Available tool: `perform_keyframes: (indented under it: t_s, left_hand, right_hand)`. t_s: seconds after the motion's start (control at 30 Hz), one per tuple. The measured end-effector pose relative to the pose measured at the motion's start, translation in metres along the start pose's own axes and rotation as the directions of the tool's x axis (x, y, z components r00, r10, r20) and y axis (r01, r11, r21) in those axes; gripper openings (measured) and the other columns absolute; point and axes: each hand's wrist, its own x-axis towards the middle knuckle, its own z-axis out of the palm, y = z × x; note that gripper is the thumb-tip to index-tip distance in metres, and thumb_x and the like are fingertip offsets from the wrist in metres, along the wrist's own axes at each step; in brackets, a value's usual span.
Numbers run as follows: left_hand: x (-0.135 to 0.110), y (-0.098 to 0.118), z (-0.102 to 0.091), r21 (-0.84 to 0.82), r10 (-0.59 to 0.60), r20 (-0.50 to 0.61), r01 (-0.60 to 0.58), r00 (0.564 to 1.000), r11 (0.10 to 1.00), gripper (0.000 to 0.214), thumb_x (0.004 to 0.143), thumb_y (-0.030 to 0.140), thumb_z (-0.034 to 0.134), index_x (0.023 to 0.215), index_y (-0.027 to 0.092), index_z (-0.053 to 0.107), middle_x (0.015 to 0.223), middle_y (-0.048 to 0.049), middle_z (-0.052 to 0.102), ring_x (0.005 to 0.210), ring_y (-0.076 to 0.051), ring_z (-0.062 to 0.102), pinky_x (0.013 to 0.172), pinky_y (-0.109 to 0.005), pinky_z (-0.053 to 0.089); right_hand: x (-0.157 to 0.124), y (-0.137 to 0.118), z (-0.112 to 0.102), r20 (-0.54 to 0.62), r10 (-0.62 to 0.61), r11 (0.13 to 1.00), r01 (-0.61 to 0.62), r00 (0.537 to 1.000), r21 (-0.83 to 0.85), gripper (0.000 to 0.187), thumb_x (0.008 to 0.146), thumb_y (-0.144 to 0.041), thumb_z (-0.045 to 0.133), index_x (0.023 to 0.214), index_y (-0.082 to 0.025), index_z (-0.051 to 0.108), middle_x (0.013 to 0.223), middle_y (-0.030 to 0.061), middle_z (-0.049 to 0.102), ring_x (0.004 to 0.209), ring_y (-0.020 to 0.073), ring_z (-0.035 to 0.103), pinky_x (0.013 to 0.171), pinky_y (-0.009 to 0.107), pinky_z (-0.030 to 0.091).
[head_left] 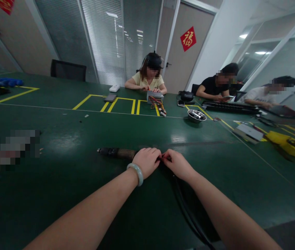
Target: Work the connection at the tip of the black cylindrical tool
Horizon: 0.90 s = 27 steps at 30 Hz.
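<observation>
I'm guiding the left hand (147,160), which is gripping a tool (118,153) at frame centre; the right hand (178,164) is pinching its cord (185,208); a green table (66,205) is filling the lower frame; a door (180,67) is standing upper right of centre.

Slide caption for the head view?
Left hand at a dark tool, right hand at a black cable, over a green tabletop.

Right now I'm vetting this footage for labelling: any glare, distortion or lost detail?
All in the head view: the green table shows pale glare patches; the rear-right door leans, likely wide-angle distortion; fine detail on the dark tool sinks into dimness; mosaic hides an item at far left.
</observation>
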Motion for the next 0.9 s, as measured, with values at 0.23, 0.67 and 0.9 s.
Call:
perform_keyframes:
  t_s: [0.23, 0.67, 0.9]
  left_hand:
    - [-0.004, 0.0, -0.004, -0.038, 0.069, -0.06, -0.072, 0.996, 0.997, 0.028, 0.085, 0.026, 0.057, 0.112, 0.022, 0.055, 0.117, -0.0038, 0.06, 0.111, -0.02, 0.053, 0.104, -0.04, 0.033]
    - [-0.007, -0.008, -0.006, -0.046, 0.03, -0.095, -0.034, 0.995, 0.998, 0.039, 0.089, 0.026, 0.047, 0.128, 0.023, 0.049, 0.134, -0.0034, 0.051, 0.128, -0.018, 0.042, 0.112, -0.042, 0.024]
    - [-0.008, -0.015, 0.004, -0.07, 0.012, 0.019, -0.01, 1.0, 0.997, 0.044, 0.091, 0.038, 0.045, 0.132, 0.024, 0.045, 0.139, -0.0041, 0.046, 0.132, -0.021, 0.036, 0.111, -0.045, 0.026]
  right_hand:
    - [0.007, 0.007, -0.001, -0.026, -0.038, 0.998, 0.036, 0.999, -0.055, 0.009, 0.083, -0.026, 0.056, 0.081, -0.018, 0.06, 0.079, 0.0013, 0.062, 0.073, 0.0141, 0.056, 0.066, 0.026, 0.041]
    - [-0.064, 0.146, -0.119, -0.25, 0.471, 0.808, -0.527, 0.846, -0.261, 0.028, 0.08, -0.042, 0.055, 0.086, -0.016, 0.063, 0.078, 0.0084, 0.067, 0.07, 0.0202, 0.061, 0.058, 0.028, 0.039]
    - [-0.169, 0.205, -0.161, -0.395, 0.723, 0.549, -0.819, 0.566, -0.168, 0.038, 0.076, -0.051, 0.052, 0.086, -0.017, 0.067, 0.078, 0.0153, 0.069, 0.073, 0.0312, 0.065, 0.06, 0.038, 0.045]
